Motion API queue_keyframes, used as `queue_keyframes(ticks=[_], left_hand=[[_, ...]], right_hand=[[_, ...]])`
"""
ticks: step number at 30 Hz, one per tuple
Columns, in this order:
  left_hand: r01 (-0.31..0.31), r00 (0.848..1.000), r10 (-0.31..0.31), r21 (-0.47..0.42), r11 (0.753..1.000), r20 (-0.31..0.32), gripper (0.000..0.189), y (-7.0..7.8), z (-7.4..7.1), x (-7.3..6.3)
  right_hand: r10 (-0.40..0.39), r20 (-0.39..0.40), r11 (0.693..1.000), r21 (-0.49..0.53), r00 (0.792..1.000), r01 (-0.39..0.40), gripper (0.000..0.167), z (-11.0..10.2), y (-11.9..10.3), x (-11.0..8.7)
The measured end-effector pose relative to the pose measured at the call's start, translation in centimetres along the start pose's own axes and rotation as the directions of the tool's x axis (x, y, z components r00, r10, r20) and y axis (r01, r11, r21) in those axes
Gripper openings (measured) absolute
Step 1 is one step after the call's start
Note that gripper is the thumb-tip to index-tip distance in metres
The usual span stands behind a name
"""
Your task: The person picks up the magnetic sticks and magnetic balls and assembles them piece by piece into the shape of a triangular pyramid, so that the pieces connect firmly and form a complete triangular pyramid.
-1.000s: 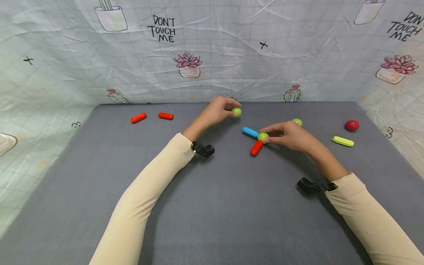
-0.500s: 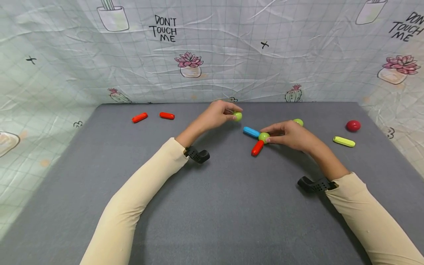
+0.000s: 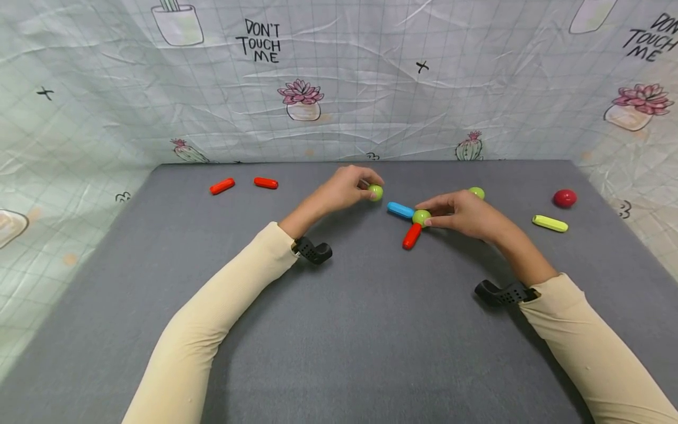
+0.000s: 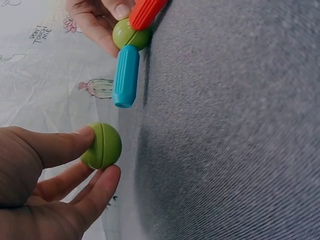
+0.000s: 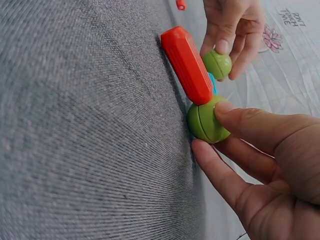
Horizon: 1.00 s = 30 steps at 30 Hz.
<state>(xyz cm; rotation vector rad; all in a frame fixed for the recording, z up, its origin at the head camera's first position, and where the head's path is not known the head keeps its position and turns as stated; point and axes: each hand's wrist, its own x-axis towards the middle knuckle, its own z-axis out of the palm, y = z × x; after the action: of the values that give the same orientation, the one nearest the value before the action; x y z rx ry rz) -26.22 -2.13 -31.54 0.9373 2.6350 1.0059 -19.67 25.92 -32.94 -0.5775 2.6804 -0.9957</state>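
Note:
My left hand (image 3: 346, 188) pinches a green ball (image 4: 104, 146) with a seam round it, between thumb and fingertips. The ball is apart from the free end of a blue ribbed rod (image 3: 400, 209). That rod and a red ribbed rod (image 3: 411, 236) both join a second green ball (image 3: 421, 218), forming an angle. Thumb and fingers of my right hand (image 3: 466, 215) grip this second ball low over the table, as the right wrist view (image 5: 207, 120) shows up close.
Two loose red rods (image 3: 222, 186) (image 3: 266, 183) lie at the back left. Behind my right hand, a third green ball (image 3: 477, 192) is partly hidden. A red ball (image 3: 564, 198) and a yellow-green rod (image 3: 549, 224) lie at the right. A printed curtain (image 3: 371, 88) hangs behind the grey table (image 3: 344, 330).
My left hand has come slightly toward me and lower with its green ball, nearer the level of the blue rod. The right hand and the joined pieces have stayed put.

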Motion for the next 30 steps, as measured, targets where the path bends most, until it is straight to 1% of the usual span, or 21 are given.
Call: queue_keyframes(ticks=[5, 8, 20, 30], left_hand=[[0.004, 0.999, -0.006, 0.055, 0.998, 0.04, 0.033, -0.1, 0.4, 0.1], [0.004, 0.999, -0.007, 0.072, 0.997, 0.045, 0.032, -0.1, 0.6, 0.1], [0.008, 0.999, -0.01, 0.049, 0.999, 0.05, 0.032, -0.1, 1.0, -0.2], [0.0, 0.998, -0.001, 0.018, 1.0, 0.066, 0.032, -0.1, 1.2, -0.1]], right_hand=[[0.003, 0.006, 1.0, 0.01, 1.0, -0.003, 0.038, -0.1, -0.1, 0.0], [0.005, 0.006, 1.0, 0.007, 1.0, -0.005, 0.038, 0.0, -0.2, -0.1], [0.018, 0.015, 1.0, 0.017, 1.0, -0.018, 0.037, 0.0, -0.2, 0.0], [0.027, 0.022, 0.999, 0.023, 0.999, -0.027, 0.038, -0.2, -0.3, 0.0]])
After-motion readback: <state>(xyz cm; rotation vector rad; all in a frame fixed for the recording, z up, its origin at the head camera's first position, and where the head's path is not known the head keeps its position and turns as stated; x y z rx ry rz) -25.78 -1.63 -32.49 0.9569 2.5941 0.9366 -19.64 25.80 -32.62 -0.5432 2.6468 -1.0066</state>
